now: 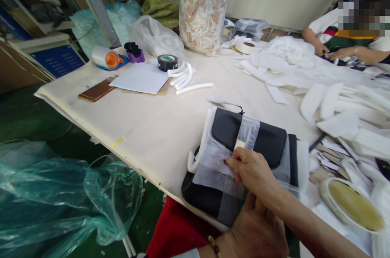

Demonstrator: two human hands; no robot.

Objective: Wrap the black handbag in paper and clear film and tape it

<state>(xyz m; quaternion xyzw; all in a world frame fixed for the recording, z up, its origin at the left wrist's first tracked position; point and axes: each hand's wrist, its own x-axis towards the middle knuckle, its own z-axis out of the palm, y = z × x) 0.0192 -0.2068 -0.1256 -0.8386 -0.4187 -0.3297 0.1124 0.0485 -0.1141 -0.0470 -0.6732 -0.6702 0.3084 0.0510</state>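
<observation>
A black bag (268,138) lies near the table's front edge, partly wrapped in a thin white translucent sheet (210,164). A white foam tube (201,144) curves along its left side. My right hand (251,170) rests on top of the bag, fingers curled and pinching the sheet beside a small cream tab (239,143). My left hand (257,231), a beaded bracelet at the wrist, sits at the bag's near edge under my right forearm. Its fingers are hidden.
On the cream table (152,128) lie a black tape roll (167,62), white foam tubes (184,77), a paper sheet (140,78), a phone (96,89) and a large filled plastic bag (204,6). White foam pieces (335,103) and a yellowish tape roll (353,205) crowd the right. A co-worker's hands (338,53) work far right. Green plastic (61,197) hangs below left.
</observation>
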